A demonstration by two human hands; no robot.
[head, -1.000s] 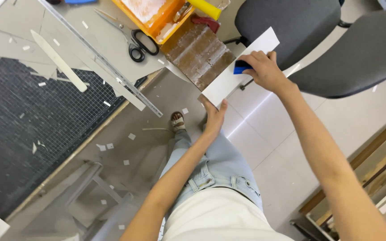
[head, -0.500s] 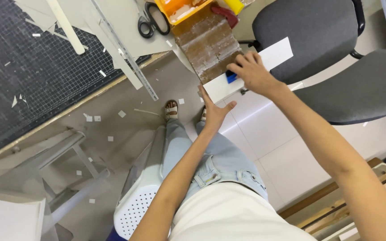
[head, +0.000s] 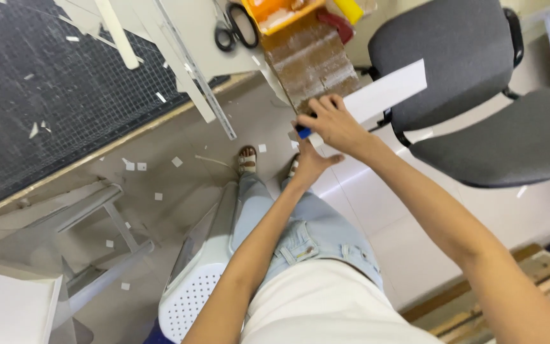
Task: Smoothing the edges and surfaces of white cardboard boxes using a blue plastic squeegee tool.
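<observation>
**Both hands on a white strip beside the workbench**

While the black cutting mat and scissors lie on the bench at left, the left hand is open, palm pressed under the near end of a white strip. Above it, the right hand is curled shut around a blue-handled tool held against that strip. Grey chairs stand at right.

1. Matt white card strip, smooth, upper centre-right.
2. Grey woven cloth on chair, upper right.
3. Black matt cutting mat, gridded, upper left.
4. Glossy pale floor tiles, centre.
5. Faded blue denim jeans.
</observation>
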